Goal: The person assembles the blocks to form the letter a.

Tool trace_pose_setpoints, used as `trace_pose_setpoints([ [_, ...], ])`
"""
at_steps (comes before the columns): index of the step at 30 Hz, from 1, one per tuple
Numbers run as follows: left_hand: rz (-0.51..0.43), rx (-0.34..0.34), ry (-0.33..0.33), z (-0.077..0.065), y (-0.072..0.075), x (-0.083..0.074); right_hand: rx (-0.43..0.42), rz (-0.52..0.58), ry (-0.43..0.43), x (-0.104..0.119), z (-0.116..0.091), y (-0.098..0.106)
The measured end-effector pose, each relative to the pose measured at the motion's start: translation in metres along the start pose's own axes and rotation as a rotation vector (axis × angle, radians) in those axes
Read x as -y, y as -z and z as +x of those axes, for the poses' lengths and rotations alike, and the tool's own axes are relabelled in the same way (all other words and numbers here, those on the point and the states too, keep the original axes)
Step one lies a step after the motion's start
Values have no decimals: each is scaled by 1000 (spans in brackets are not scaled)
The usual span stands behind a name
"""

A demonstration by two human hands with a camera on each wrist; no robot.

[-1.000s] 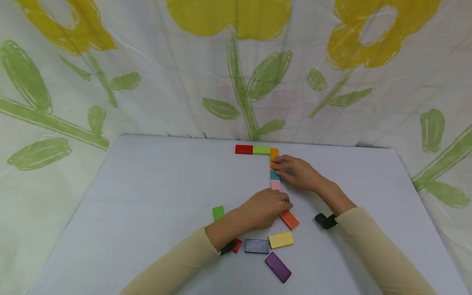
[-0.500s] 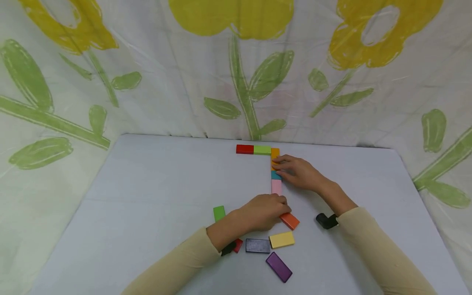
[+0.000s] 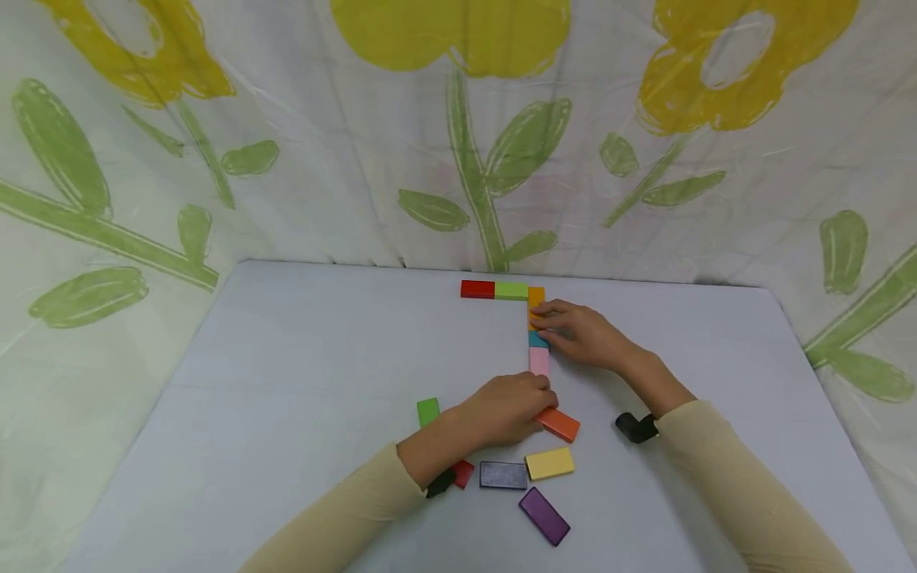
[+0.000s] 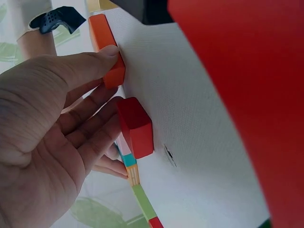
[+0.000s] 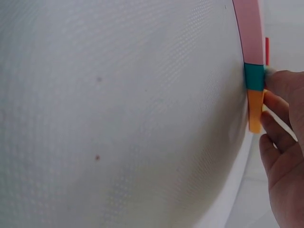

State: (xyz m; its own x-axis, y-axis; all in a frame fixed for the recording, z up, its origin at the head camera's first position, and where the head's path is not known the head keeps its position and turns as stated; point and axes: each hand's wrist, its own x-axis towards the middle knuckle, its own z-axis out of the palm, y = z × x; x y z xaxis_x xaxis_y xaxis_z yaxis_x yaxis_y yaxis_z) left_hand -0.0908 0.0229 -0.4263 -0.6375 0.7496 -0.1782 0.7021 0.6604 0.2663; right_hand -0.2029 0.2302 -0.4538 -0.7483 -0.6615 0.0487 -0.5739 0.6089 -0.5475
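Note:
In the head view my left hand (image 3: 505,410) pinches an orange block (image 3: 559,424) by its left end, thumb on one side. The left wrist view shows a red block (image 4: 135,126) against the other fingertips of that hand, hidden from above. A pink block (image 3: 539,360) runs down to the left knuckles. Above it sit a teal block (image 3: 538,340) and an amber block (image 3: 536,298), end to end. My right hand (image 3: 587,334) rests beside these two, its thumb at the teal one and its loosely extended fingers on the amber one.
A lime block (image 3: 511,291) and a red one (image 3: 478,289) extend the line leftward at the back. Nearer lie grey (image 3: 503,475), yellow (image 3: 549,463) and purple (image 3: 544,516) blocks. Green (image 3: 427,411) and red (image 3: 464,473) blocks are partly under the left forearm.
My left hand has first come slightly nearer, uncovering more of the pink block, then shifted left. The orange block has slid left and turned flatter. My right hand stays in place.

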Motion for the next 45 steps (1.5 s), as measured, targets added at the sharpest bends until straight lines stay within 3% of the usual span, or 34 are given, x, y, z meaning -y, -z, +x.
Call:
trace_pose_setpoints([
  [10,-14,-31,3,-2,-3,3,-2,19,4,-1,1,0],
  [19,-81,-74,62,-12,-1,11,0,21,-6,1,2,-1],
  [36,-224,-146,243,-50,20,56,-23,18,8,-2,1,-4],
  [45,-230,-216,289,-56,27,75,-25,-8,7,-5,-2,-7],
])
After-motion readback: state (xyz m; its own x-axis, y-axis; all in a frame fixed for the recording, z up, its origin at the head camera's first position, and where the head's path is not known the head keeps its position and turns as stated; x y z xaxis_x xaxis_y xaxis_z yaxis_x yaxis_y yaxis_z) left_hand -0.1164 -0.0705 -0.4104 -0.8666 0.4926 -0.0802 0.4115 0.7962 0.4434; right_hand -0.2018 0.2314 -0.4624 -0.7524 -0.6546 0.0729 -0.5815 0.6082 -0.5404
